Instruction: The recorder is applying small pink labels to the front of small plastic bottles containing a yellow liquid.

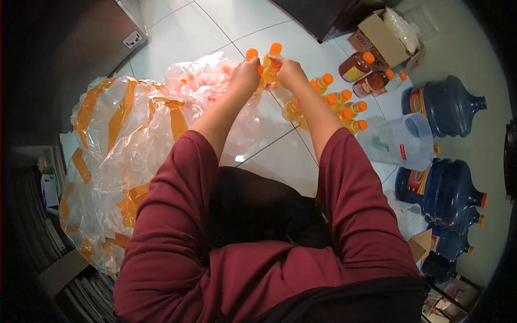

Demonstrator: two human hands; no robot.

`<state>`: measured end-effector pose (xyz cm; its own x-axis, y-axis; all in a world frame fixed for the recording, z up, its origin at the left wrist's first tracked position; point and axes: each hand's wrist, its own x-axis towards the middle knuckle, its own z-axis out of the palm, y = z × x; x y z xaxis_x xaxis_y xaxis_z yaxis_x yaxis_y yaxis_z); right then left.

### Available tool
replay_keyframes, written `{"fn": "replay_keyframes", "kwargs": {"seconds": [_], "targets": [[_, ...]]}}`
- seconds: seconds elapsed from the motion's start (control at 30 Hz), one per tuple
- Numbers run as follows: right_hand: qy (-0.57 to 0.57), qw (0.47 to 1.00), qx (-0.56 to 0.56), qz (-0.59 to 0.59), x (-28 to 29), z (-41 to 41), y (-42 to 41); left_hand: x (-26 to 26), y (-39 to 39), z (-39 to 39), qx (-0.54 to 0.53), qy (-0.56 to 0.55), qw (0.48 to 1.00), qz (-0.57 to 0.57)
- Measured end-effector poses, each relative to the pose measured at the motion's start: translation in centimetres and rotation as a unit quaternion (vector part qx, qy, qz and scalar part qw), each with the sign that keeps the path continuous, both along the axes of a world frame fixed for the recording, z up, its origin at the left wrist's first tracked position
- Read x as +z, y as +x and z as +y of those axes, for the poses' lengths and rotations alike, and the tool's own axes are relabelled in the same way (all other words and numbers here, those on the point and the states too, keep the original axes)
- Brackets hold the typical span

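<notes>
My left hand [246,76] is closed at the neck of a small bottle with an orange cap [260,70]; another orange cap [251,53] shows just beyond its fingers. Beside it, my right hand [289,72] grips the top of a yellow-filled bottle [270,80] by its orange cap. One more such bottle [274,52] stands right behind that one. A thin clear plastic bag [206,76] with orange-capped bottles inside lies against my left hand. To the right of my right forearm, several matching bottles [337,101] stand grouped on the tiled floor [266,149].
A big clear plastic sack with orange tape [125,121] fills the left side. Larger brown-filled bottles [355,66] and a cardboard box [383,38] stand at far right. Blue water gallons [440,107] and a translucent plastic container [398,139] line the right wall.
</notes>
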<state>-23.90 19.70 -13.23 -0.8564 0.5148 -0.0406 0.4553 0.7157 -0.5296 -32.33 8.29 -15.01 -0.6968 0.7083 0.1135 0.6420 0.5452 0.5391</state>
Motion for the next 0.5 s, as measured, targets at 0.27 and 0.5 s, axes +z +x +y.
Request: {"fn": "replay_keyframes", "kwargs": {"seconds": [0.27, 0.5], "targets": [[-0.279, 0.960, -0.027, 0.016, 8.6, 3.9, 17.2, 0.0, -0.4, -1.2, -0.007, -0.061, 0.998, -0.002], [-0.285, 0.838, -0.259, -0.387, -3.9, 9.5, 37.9, 10.1, 9.5, -2.6, -0.078, 0.045, 0.995, 0.051]]}}
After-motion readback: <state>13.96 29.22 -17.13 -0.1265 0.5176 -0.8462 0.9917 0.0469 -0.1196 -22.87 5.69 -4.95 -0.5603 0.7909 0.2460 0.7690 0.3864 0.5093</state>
